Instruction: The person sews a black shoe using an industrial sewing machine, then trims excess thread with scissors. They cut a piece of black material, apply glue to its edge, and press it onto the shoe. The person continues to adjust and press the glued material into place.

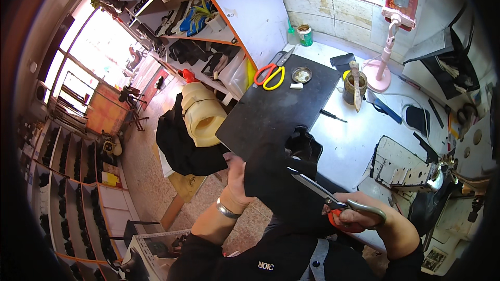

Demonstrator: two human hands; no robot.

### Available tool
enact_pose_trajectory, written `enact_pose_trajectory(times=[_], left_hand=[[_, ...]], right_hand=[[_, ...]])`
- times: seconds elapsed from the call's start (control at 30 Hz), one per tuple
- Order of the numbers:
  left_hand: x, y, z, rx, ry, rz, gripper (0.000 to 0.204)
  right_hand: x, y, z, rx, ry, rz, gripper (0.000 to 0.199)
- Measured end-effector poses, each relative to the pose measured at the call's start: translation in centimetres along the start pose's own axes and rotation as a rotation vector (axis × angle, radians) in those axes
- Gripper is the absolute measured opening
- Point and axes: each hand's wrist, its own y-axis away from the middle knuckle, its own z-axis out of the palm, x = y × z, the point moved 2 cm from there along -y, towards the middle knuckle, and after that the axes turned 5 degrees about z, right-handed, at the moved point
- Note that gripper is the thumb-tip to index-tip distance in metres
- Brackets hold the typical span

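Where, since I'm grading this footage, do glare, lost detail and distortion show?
Head view: the window is washed out white; the white table has a bright sheen; black material at the left hand loses detail; left-side shelves look bowed.

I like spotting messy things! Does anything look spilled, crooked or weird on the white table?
The brush looks a bit odd: it rests across the jar on the white table and looks grubby, as if smeared with something. I see no clear spill.

1 head-worn fisheye view, downward
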Motion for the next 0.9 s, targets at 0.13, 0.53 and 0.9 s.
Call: enact_pose_trajectory(times=[0.13, 0.53, 0.9], left_hand=[[-0.5, -0.3, 0.5, 0.112, -0.313, 0.116, 0.048], [-2.8, 0.3, 0.8, 0.184, -0.083, 0.074, 0.035], [-3.7, 0.7, 1.7, 0.154, -0.247, 0.199, 0.039]], right_hand=[[1.2, -0.8, 0.7, 0.024, -0.118, -0.067, 0.060], [3.6, -2.3, 2.1, -0.286, -0.669, -0.124, 0.075], [2.5, -2.4, 3.0, -0.248, -0.738, -0.174, 0.070]])
